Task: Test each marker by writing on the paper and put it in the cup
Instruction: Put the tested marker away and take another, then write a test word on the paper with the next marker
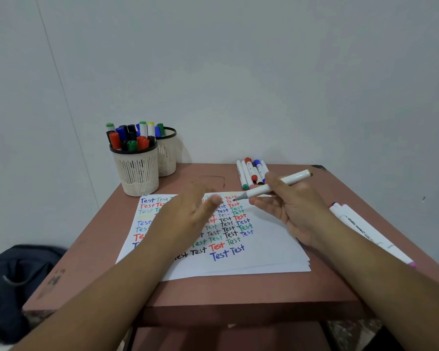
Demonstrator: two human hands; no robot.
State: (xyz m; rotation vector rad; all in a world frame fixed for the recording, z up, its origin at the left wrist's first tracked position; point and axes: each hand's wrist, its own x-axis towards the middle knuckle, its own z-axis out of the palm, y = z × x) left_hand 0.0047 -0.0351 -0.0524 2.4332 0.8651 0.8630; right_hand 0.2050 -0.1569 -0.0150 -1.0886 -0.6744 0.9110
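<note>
Since the right hand [293,206] has its fingers curled around the white marker [274,186] about mid-barrel, with the uncapped tip hanging just above the top of the paper [264,244], I'd say this one's about to get its test scribble. Marker looks light, stiff and a bit slick, being smooth plastic, so gripping closer to the nib would probably give better control than where it's held now. Left hand [188,216] is spread open over the rows of "Test" words, holding nothing; it's blurry, so I can't tell if it's actually touching the sheet. Front cup [137,171] at the back left of the table [213,290] is already pretty stuffed with capped markers, so slotting another in might take a little wiggle.
</note>
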